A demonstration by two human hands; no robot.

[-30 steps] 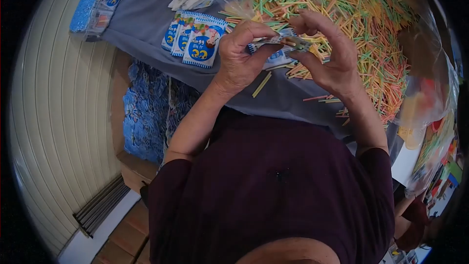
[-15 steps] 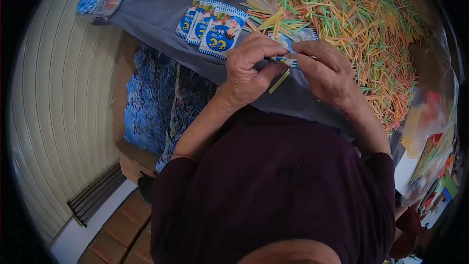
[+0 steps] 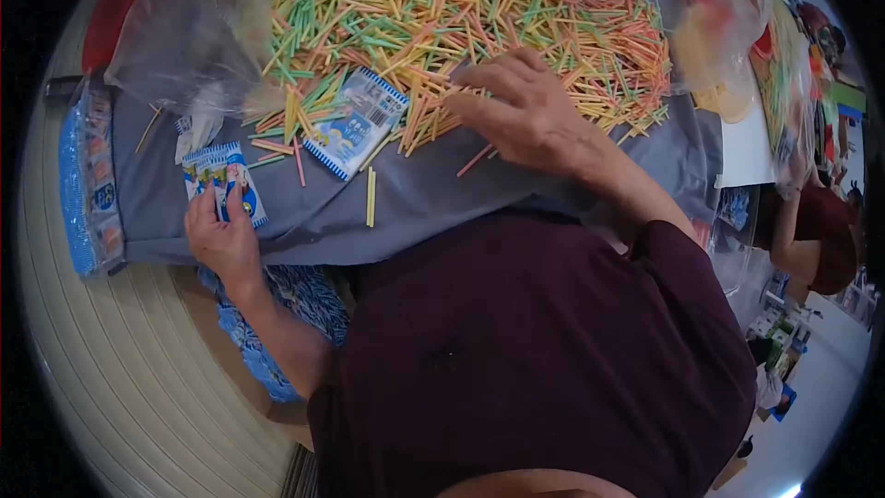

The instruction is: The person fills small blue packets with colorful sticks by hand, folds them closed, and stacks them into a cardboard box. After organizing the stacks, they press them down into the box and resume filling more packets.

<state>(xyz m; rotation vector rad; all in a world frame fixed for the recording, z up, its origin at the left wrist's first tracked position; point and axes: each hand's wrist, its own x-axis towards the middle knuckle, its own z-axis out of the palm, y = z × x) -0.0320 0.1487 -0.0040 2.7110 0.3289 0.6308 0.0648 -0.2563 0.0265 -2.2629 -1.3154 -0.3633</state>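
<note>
My left hand [image 3: 221, 235] rests on a fanned group of small blue-and-white printed packets [image 3: 241, 180] at the left of the cloth. Its thumb and fingers are apart on top of them, with no pinch visible. My right hand [image 3: 535, 120] hovers over the near edge of a large pile of thin pastel sticks [image 3: 387, 5]. Its fingers are bent and apart, and I see nothing held. Between the hands a single packet [image 3: 359, 120] lies barcode side up, partly on loose sticks. Two yellowish sticks [image 3: 371, 195] lie side by side just below it.
A grey cloth [image 3: 442, 189] covers the work surface. Crumpled white wrappers [image 3: 198, 132] lie behind the packets. Clear plastic [image 3: 198, 32] spreads at the back left. A blue-edged plastic pack [image 3: 92, 180] is at the far left. Another person's arm [image 3: 786, 231] shows at the right.
My hands, together at a small packet before, are now apart: left on the fanned packets, right over the sticks. The barcode-side packet is now uncovered. The camera view has turned.
</note>
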